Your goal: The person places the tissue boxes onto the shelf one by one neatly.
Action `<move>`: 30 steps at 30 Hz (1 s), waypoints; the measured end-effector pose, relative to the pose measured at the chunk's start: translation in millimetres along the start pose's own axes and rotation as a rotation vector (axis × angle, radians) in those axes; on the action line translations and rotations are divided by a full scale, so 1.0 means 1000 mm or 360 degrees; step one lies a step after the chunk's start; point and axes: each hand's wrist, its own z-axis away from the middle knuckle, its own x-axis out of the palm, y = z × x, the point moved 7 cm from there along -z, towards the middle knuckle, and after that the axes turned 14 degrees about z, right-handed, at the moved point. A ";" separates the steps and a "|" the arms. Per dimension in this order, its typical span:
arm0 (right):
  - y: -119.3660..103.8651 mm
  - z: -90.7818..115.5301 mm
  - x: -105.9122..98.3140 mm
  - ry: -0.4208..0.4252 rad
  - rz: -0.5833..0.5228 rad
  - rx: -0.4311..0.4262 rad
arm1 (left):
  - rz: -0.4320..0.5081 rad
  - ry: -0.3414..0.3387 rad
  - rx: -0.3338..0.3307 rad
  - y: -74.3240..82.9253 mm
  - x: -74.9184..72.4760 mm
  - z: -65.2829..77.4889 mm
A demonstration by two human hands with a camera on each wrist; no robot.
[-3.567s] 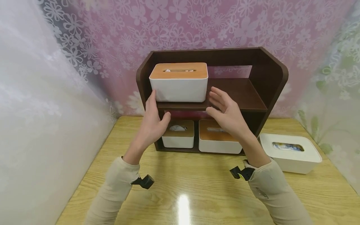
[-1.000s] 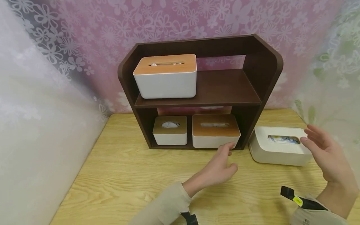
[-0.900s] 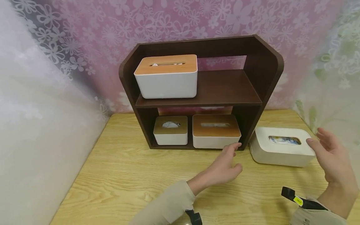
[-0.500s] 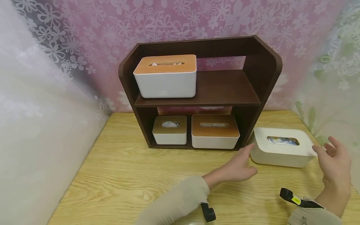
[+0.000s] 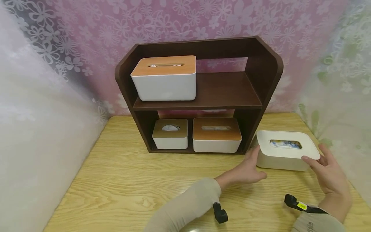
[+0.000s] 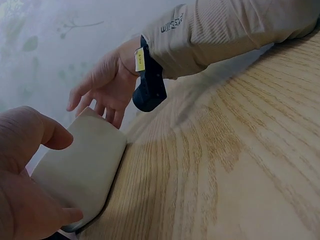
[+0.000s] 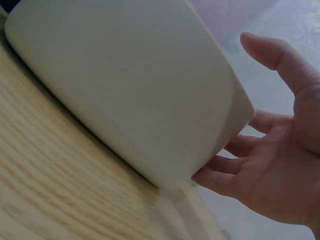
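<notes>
An all-white tissue box [image 5: 284,162] with an oval slot stands on the table, right of a dark brown shelf. My left hand [image 5: 244,170] is at its left end, fingers reaching along the side and thumb apart from the box. At the opposite end is my right hand [image 5: 330,170]. In the right wrist view, the right fingers [image 7: 220,172] reach the box's end while the thumb stands clear of it. Both hands have loosely extended fingers. From the left wrist, the white box [image 6: 82,160] shows beyond my left thumb.
The two-level shelf [image 5: 229,91] holds a large wood-topped tissue box [image 5: 165,85] at upper left. Below are a small tissue box [image 5: 171,141] and a wider one [image 5: 215,145]. A pale patterned curtain [image 5: 342,106] hangs close on the right.
My left hand has moved from the upper shelf area, across the front of the shelf, to the white box's left end. My right hand has come in against its right end.
</notes>
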 end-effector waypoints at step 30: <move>-0.016 0.011 -0.017 0.0123 0.0710 -0.0167 | -0.0030 -0.0072 0.0154 -0.001 0.012 -0.001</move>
